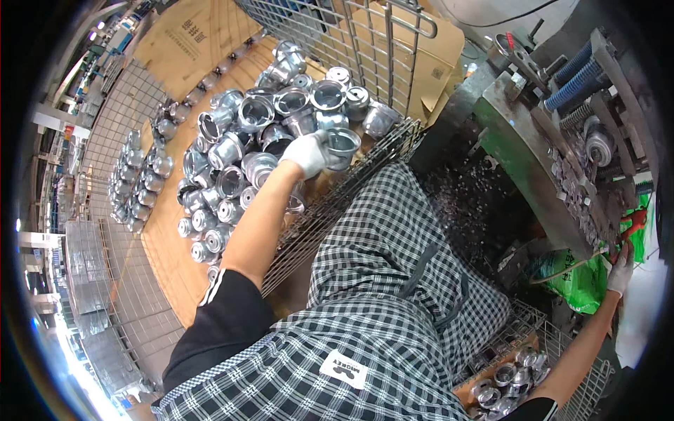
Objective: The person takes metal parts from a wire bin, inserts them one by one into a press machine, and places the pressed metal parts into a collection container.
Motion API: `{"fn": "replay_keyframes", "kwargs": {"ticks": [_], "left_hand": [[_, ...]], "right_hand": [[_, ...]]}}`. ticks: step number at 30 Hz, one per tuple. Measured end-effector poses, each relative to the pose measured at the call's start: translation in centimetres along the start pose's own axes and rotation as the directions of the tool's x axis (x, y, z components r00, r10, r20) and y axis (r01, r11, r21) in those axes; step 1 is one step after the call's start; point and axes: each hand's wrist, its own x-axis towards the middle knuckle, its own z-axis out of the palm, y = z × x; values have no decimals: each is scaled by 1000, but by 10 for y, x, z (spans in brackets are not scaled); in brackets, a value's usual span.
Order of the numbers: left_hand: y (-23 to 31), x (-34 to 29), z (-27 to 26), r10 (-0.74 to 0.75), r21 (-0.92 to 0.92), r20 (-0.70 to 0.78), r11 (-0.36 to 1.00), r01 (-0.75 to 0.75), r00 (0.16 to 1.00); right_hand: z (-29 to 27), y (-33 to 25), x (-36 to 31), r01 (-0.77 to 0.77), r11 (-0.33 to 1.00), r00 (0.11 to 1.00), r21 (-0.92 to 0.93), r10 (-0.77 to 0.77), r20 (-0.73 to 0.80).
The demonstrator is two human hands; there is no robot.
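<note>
My left hand (309,156), in a white glove, is closed on the rim of a shiny metal cup (342,149) at the near right edge of a heap of similar parts. The heaped metal cups (232,151), several with wide flanged mouths and narrow stepped bases, lie on cardboard in a wire cage. Far to the right, my right hand (620,272), also gloved, has its fingers closed around the lower end of a red handle (634,224) beside a machine. What the handle belongs to is hard to make out.
The wire cage's wall (382,52) stands behind the heap. At right is a machine with a green-sided bed (519,168) and a metal part (598,146) near its springs. Dark metal chips (467,203) lie below. More cups (516,379) sit in a basket at lower right.
</note>
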Motion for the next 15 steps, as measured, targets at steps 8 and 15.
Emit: {"fn": "replay_keyframes", "kwargs": {"ticks": [8,15], "left_hand": [[146,-44,-12,341,-979,-190,-132,-153,921],[218,-22,29,299,-927,108,-314,205,948]], "right_hand": [[-17,2,-52,-200,870,976,-451,135,-173],[26,-221,-194,-486,440,816,755,539,211]]}}
